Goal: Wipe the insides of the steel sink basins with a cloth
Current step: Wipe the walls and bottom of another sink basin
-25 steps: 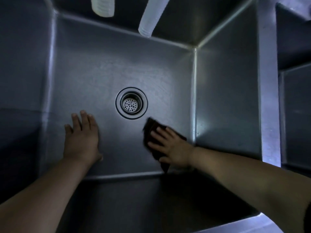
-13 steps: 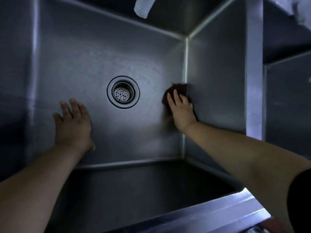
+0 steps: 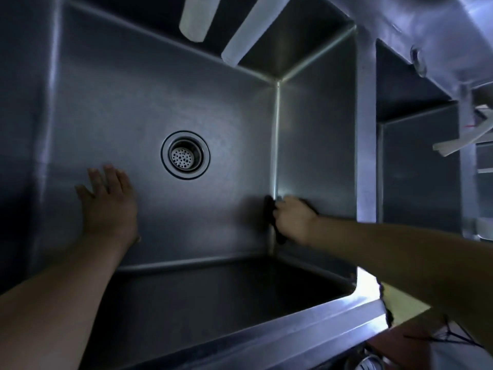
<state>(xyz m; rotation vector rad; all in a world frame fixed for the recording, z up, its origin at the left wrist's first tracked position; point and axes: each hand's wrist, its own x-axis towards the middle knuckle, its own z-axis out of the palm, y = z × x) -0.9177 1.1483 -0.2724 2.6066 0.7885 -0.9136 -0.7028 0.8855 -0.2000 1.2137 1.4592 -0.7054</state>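
Observation:
I look down into a deep steel sink basin (image 3: 149, 97) with a round drain strainer (image 3: 185, 155) in the middle of its floor. My left hand (image 3: 109, 204) lies flat and open on the floor, left of the drain. My right hand (image 3: 292, 218) presses a dark cloth (image 3: 269, 209) into the seam where the floor meets the right wall, near the front right corner. Most of the cloth is hidden under the hand. A second basin (image 3: 418, 166) lies to the right behind a steel divider (image 3: 366, 145).
Two pale ribbed hoses (image 3: 253, 25) hang over the back of the basin. The front rim (image 3: 280, 337) runs across the bottom. White objects (image 3: 453, 144) stick out at the far right edge.
My right hand has slid the cloth from the floor near the drain over to the right wall seam, then back along it toward the front corner. The left hand has stayed put.

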